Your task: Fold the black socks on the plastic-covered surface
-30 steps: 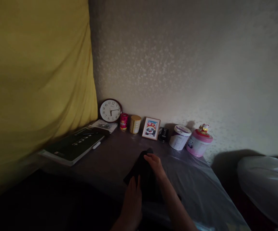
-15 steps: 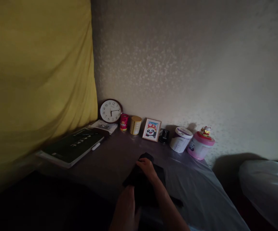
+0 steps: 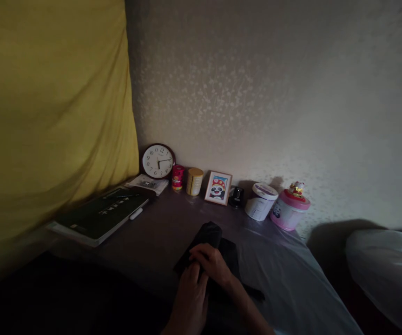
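A black fabric bundle (image 3: 207, 232) lies on the covered table in front of me, with loose flaps to either side. A narrow dark strip sticks out from it at the lower right; in this dim light I cannot tell its exact kind. My right hand (image 3: 213, 264) rests across its middle with bent fingers closed on the fabric. Just below and left, my left hand (image 3: 191, 288) is closed too, its fingertips meeting the right hand's fingers. The part of the bundle under both hands is hidden.
Along the wall stand a round clock (image 3: 158, 161), a red can (image 3: 177, 177), a yellow-lidded can (image 3: 194, 182), a framed panda picture (image 3: 218, 188), a small black object (image 3: 236, 197), a white tub (image 3: 261, 202) and a pink-lidded tub (image 3: 290, 210). A dark green book (image 3: 103, 216) lies left.
My right hand has drawn back toward me from the bundle's far end. My left hand has come up beside it, so the two now touch. The view has shifted slightly.
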Available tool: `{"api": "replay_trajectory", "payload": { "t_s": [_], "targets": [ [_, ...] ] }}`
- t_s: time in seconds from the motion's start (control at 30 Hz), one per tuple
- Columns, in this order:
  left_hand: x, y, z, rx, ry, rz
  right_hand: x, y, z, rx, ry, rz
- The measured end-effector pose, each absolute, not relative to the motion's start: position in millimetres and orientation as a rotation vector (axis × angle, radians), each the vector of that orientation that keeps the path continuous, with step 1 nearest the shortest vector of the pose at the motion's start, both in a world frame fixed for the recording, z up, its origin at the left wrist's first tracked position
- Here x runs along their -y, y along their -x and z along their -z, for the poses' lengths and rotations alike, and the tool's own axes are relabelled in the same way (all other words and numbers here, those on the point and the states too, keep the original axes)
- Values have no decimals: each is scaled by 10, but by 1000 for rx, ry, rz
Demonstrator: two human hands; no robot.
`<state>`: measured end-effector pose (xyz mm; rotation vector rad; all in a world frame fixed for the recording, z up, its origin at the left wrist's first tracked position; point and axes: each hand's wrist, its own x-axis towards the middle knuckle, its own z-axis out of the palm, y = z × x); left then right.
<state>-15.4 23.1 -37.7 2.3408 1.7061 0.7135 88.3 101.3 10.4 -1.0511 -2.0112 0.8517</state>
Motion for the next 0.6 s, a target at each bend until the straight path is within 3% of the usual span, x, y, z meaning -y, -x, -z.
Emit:
{"api": "replay_trajectory", "payload": {
  "t_s": [0.3,0.6],
  "targets": [
    [-273,128,272,-1742,-2209,-374,-1258,-1100,116,2283,994,-304],
    [-278,95,205,-1778,-2158,-308,-1939,-1189,160,2234,1277,-263]
  ]
}}
